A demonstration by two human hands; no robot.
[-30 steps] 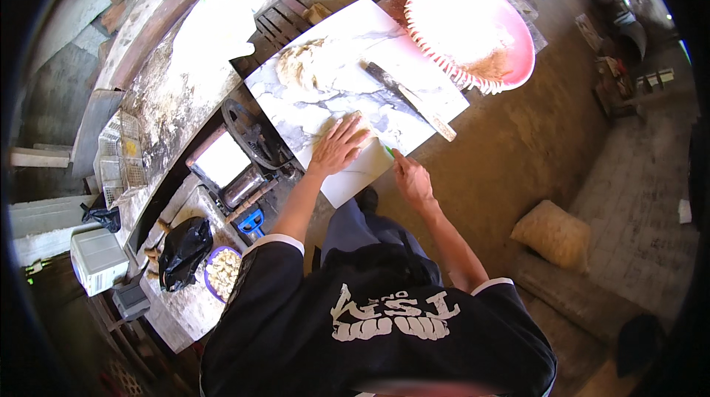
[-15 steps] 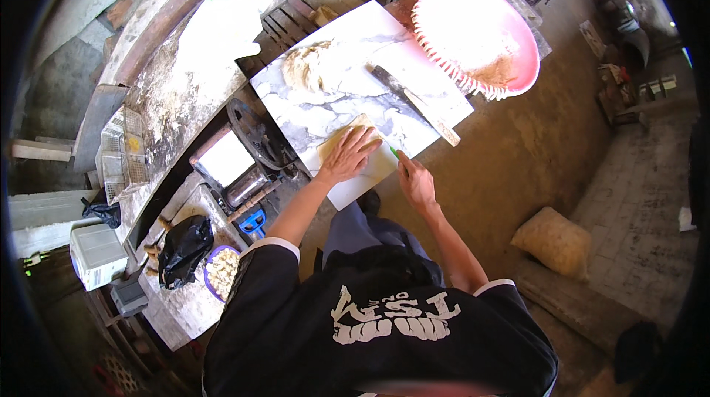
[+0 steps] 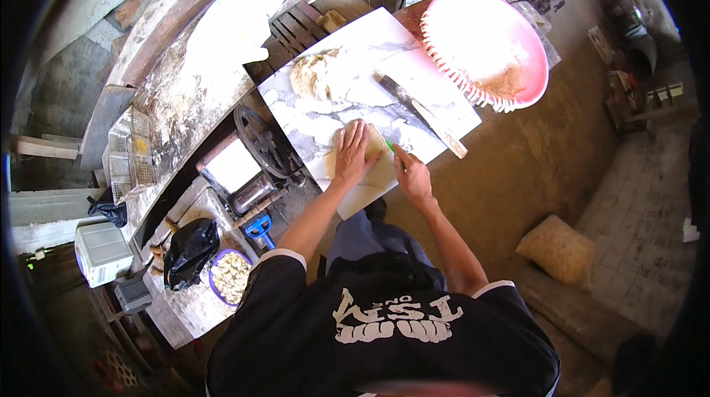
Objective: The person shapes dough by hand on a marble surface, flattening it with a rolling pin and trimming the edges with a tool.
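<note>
Now the left hand (image 3: pixel 355 153) lies spread flat on the pale dough sheet (image 3: pixel 377 168) at the near edge of the marble slab (image 3: pixel 325 112), likely pinning it. The right hand (image 3: pixel 413 177) is closed around a small green-handled tool (image 3: pixel 392 148) at the sheet's right side. A dough lump (image 3: pixel 319 75) waits near the far-left corner, clear of the knife (image 3: pixel 423 114).

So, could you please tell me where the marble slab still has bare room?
Bare marble lies between the pale dough mound and the left hand, left of the long knife. The near corner is crowded by both hands and flattened dough.
</note>
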